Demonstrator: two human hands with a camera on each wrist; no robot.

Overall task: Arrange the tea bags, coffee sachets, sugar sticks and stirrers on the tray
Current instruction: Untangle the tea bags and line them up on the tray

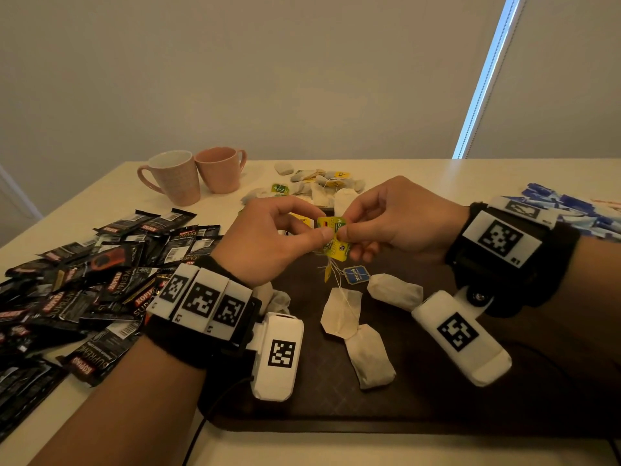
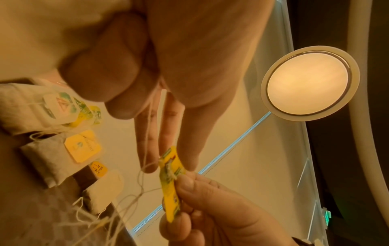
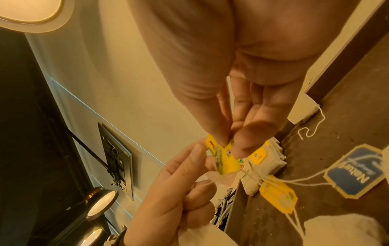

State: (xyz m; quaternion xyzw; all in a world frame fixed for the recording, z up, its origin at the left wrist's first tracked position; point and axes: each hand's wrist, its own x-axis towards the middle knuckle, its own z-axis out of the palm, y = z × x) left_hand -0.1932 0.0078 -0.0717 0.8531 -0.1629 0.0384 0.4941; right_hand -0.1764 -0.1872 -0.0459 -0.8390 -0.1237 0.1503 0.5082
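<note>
1. Right now, both hands pinch yellow paper tags just above the middle of the frame: the left hand with thumb pressed against forefinger, the right hand likewise, fingers closed on a tag's edge.
2. Thin strings hang from the tags, several crossing together, apparently tangled.
3. Below them, tea bags lie on the dark tray, their long axes running roughly from upper left to lower right, with a blue tag beside them.
4. Judging by looks, these bags are featherlight, soft and tear-prone; the stiff tag is the safer hold, and tugging the string risks ripping paper.
5. Further out on the tabletop, coffee sachets are heaped at the left, and more tea bags lie loose beyond the hands.
</note>
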